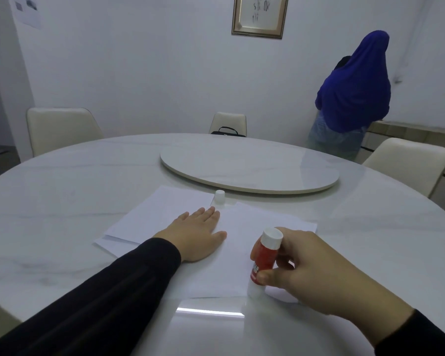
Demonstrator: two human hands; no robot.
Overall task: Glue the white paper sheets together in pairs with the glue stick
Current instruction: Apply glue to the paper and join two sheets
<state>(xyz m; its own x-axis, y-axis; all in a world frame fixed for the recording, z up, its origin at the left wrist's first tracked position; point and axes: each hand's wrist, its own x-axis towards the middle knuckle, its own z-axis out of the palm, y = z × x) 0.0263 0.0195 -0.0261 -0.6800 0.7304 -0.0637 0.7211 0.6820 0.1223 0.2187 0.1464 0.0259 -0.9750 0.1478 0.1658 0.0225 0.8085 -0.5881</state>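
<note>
A white paper sheet (pixel 244 253) lies in front of me on the round white table (pixel 62 201). My left hand (pixel 195 232) rests flat on this sheet, fingers straight. My right hand (pixel 316 273) grips a red-and-white glue stick (pixel 263 260), which stands tilted with its lower end touching the sheet's near edge. Further left, a stack of white sheets (pixel 159 214) lies partly under the front sheet. The white cap (pixel 219 196) of the glue stick stands upright at the stack's far corner.
A round turntable (pixel 249 163) sits in the table's middle. Cream chairs (pixel 59 127) stand around the table, one with a black bag (pixel 228 132). A person in blue (pixel 352 98) stands at the back right, facing a counter.
</note>
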